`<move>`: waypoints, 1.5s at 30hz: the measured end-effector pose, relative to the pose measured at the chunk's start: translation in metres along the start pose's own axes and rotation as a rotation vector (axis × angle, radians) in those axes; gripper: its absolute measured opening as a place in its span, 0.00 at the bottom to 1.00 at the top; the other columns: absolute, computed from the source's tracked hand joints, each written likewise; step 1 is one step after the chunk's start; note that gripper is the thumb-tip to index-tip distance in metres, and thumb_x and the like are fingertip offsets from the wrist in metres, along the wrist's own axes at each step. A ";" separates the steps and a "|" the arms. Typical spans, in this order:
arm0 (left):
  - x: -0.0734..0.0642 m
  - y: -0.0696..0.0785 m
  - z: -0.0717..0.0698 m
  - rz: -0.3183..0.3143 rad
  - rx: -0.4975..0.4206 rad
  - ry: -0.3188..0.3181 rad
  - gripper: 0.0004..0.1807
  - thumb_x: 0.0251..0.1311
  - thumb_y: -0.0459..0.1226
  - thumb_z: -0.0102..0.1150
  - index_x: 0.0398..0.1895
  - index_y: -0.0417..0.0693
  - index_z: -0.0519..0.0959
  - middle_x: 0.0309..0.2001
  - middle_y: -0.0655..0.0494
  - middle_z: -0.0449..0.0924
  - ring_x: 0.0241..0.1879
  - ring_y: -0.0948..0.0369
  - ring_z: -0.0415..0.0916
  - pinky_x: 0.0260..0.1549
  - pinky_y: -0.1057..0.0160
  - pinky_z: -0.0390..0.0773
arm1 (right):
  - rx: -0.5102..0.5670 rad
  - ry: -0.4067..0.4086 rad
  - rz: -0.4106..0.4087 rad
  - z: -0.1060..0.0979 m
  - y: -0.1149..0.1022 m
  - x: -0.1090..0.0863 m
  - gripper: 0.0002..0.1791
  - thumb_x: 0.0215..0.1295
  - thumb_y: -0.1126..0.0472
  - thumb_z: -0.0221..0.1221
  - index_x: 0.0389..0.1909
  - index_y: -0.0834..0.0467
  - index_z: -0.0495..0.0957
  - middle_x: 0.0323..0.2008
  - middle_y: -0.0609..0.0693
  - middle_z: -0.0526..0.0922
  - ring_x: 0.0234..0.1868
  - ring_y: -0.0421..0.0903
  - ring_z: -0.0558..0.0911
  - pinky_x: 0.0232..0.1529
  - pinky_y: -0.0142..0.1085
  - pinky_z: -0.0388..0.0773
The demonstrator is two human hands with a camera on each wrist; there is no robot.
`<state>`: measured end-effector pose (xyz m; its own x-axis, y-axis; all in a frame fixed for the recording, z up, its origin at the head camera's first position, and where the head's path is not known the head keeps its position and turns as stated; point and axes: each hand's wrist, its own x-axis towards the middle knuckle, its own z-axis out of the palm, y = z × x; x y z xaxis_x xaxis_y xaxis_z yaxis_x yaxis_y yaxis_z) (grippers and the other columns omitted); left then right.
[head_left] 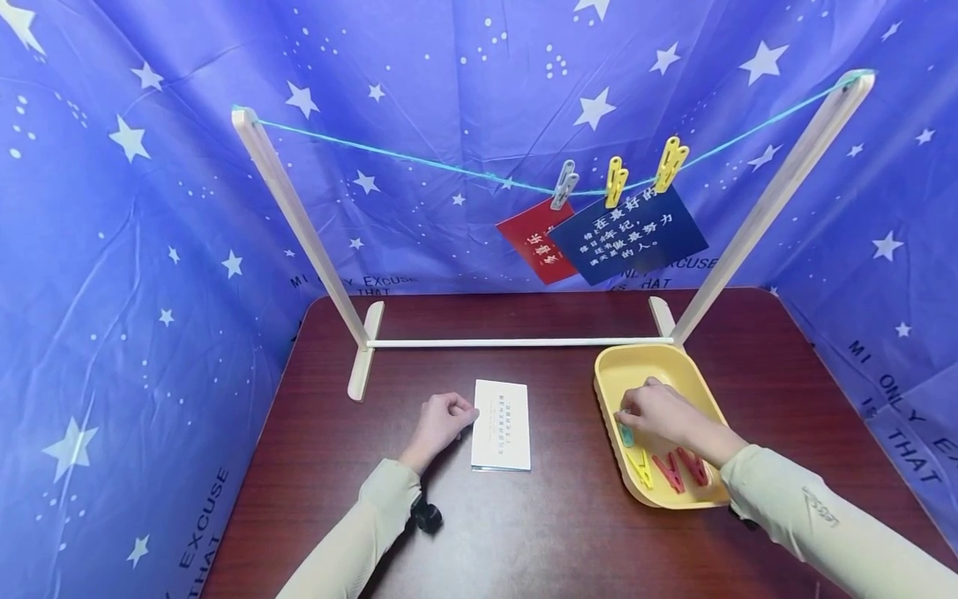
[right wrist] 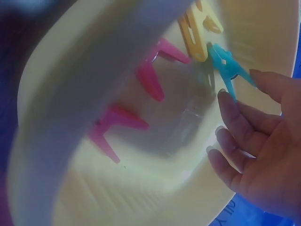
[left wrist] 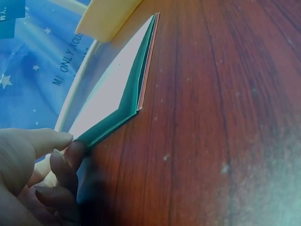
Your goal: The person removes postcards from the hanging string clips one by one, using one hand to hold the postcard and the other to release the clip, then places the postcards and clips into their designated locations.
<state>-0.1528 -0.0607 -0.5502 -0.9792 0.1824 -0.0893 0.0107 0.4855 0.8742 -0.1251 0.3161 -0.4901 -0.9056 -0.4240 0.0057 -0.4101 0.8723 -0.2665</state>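
Observation:
My left hand (head_left: 441, 424) pinches the left edge of a small stack of cards (head_left: 501, 424) on the table, between thumb and fingertips. In the left wrist view the top card (left wrist: 110, 87) is white with a green underside, its near corner raised; darker and reddish edges show beneath. My right hand (head_left: 662, 412) reaches into a yellow plastic basket (head_left: 621, 359). Its thumb and index finger pinch the two handles of a teal clothespin (right wrist: 226, 63), while the other fingers stay loosely bent. Beside it in the basket lie a yellow clothespin (head_left: 640, 468) and two red clothespins (head_left: 668, 474).
Behind the hands, a wooden frame (head_left: 299, 225) carries a sagging green string (head_left: 412, 155). A red card (head_left: 533, 245) hangs under a grey clothespin (head_left: 565, 185); a dark blue card (head_left: 636, 237) hangs under two yellow ones. A starry blue curtain (head_left: 464, 83) surrounds the table (head_left: 554, 532).

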 end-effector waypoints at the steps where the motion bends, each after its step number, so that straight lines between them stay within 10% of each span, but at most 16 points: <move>1: 0.000 0.000 0.000 0.001 0.005 0.001 0.07 0.60 0.36 0.69 0.31 0.40 0.85 0.20 0.55 0.84 0.14 0.68 0.73 0.20 0.69 0.74 | 0.006 -0.005 0.011 0.000 -0.001 0.000 0.08 0.60 0.57 0.71 0.25 0.53 0.84 0.22 0.40 0.83 0.29 0.44 0.69 0.29 0.39 0.70; 24: 0.002 0.002 -0.002 0.036 0.079 -0.011 0.05 0.61 0.35 0.67 0.29 0.43 0.84 0.17 0.58 0.81 0.13 0.68 0.73 0.20 0.70 0.72 | -0.031 -0.087 0.178 -0.001 -0.007 0.004 0.11 0.61 0.56 0.69 0.24 0.54 0.78 0.21 0.45 0.77 0.28 0.50 0.74 0.28 0.46 0.73; 45: -0.002 -0.001 -0.001 0.000 0.060 -0.020 0.08 0.63 0.38 0.67 0.29 0.44 0.84 0.18 0.61 0.82 0.13 0.68 0.75 0.21 0.69 0.73 | -0.090 -0.086 0.167 0.003 -0.012 0.001 0.12 0.62 0.55 0.68 0.24 0.52 0.76 0.20 0.46 0.77 0.27 0.51 0.75 0.27 0.48 0.72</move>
<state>-0.1512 -0.0626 -0.5506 -0.9748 0.1997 -0.0994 0.0237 0.5357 0.8441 -0.1205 0.3045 -0.4899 -0.9509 -0.2876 -0.1147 -0.2665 0.9488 -0.1695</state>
